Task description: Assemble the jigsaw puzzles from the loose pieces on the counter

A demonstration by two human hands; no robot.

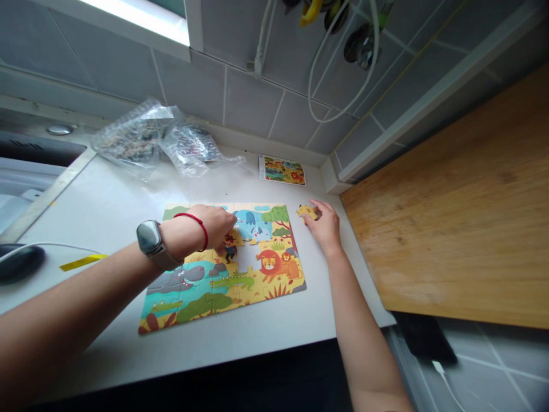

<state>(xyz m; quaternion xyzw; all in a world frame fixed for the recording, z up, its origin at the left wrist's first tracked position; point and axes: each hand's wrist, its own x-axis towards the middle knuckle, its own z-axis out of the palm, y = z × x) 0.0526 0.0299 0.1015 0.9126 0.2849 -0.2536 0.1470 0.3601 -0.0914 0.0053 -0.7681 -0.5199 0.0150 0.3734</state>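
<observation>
I pinched the yellow piece [307,213] in my right hand [326,228] just right of the puzzle [223,283], my left hand [210,226], grip unclear, curled left of its gap [249,258].

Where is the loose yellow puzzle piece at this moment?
In the head view, the loose yellow piece is at the right hand, just right of the puzzle and below the picture card.

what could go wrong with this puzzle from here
The left grip, reaching over the puzzle, might nudge the pieces bordering the gap out of line. The yellow piece, at the fingertips of the right grip, could slip loose.
</observation>
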